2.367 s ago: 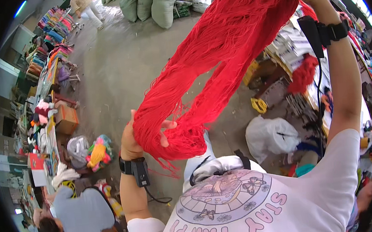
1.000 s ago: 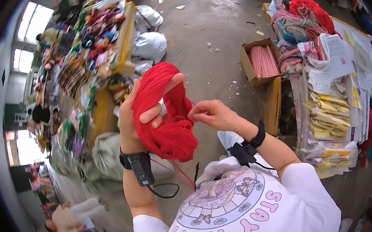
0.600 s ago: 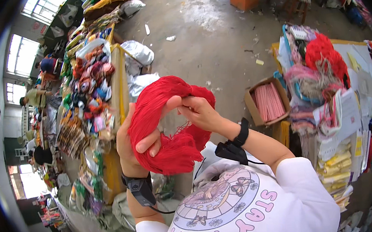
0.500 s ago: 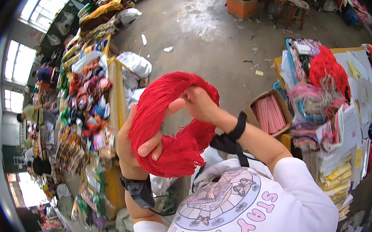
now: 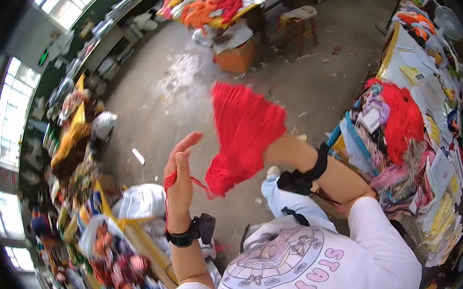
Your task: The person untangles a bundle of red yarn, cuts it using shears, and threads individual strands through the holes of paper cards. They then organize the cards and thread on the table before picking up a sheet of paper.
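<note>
A skein of red yarn [image 5: 244, 129] hangs spread out like a fan in front of me, slightly blurred. My right hand [image 5: 282, 150] holds it from the right side, its fingers hidden behind the strands. To the left of the skein, my left hand [image 5: 178, 176] is raised with fingers stretched out and thumb up. A few loose red strands [image 5: 195, 184] loop round the left hand and run across to the skein's lower end. Another strand trails down along the left wrist. Black straps circle both wrists.
At right, a table holds a pile of red yarn [image 5: 403, 121], pink and grey yarn and stacked papers [image 5: 442, 219]. Colourful yarn bundles [image 5: 124, 267] crowd the left tables, near a white plastic bag [image 5: 143, 202]. Ahead stand an orange box [image 5: 236, 57] and a stool [image 5: 299, 20].
My left hand has come out of the skein and moved apart from it. The ring of yarn now hangs fanned out from my right hand. My view has swung to the right.
</note>
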The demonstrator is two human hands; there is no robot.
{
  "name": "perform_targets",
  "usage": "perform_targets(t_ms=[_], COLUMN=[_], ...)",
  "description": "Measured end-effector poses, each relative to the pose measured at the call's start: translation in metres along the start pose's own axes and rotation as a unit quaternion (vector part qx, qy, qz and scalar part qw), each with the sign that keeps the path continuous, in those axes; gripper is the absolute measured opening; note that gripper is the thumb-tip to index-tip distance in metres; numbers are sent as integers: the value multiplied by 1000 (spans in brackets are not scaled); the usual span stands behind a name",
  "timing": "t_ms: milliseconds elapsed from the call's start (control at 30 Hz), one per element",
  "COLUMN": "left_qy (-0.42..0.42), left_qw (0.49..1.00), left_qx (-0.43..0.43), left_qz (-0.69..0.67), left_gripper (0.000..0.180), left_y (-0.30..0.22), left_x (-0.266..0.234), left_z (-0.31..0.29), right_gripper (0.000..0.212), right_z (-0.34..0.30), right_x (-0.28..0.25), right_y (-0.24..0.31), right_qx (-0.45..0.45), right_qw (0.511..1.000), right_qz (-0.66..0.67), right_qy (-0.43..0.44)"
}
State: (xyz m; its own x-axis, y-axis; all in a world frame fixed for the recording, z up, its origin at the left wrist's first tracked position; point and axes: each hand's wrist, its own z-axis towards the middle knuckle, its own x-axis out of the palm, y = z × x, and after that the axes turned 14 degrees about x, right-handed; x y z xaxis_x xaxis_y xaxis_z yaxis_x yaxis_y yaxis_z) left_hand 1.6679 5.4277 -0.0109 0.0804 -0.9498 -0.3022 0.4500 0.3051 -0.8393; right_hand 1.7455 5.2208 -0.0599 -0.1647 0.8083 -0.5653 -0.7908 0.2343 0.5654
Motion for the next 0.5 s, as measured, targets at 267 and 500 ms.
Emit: perform_targets(t_ms=[267,500], left_qy=[254,386], left_qw=[878,682], left_qx=[-220,-175], left_qz=[-341,-596], left_gripper=[41,72], left_y=[145,159], left_x=[89,217], left_z=[227,466], right_gripper=[26,23], right_z=[87,126], right_x=[-90,-156], right_y=[-197,-384], right_qx=[210,345], right_qw=[958,746], right_qz=[197,569], right_qy=[6,-30])
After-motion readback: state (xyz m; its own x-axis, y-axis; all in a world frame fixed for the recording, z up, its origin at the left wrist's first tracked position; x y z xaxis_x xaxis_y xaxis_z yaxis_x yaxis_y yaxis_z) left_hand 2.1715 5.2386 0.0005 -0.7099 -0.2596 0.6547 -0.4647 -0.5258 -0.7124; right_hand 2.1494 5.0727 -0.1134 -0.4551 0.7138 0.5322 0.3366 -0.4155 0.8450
